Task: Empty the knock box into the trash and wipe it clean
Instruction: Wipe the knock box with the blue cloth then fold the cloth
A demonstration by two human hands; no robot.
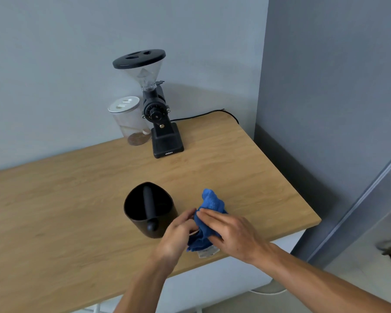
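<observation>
A black knock box (133, 205) with a black bar across its mouth stands upright on the wooden table (54, 199); its inside looks dark. Just right of it, both hands hold a crumpled blue cloth (211, 203) above the table. My left hand (178, 236) grips the cloth's lower left part, close to the box's right wall. My right hand (230, 231) lies over the cloth from the right, fingers stretched toward the left hand. A white label hangs from the cloth's lower edge.
A black coffee grinder (160, 123) with a clear hopper stands at the back of the table, a clear jar (128, 123) with a white lid to its left. A black cable (212, 112) runs behind. The table's right edge is near the grey wall (325, 86).
</observation>
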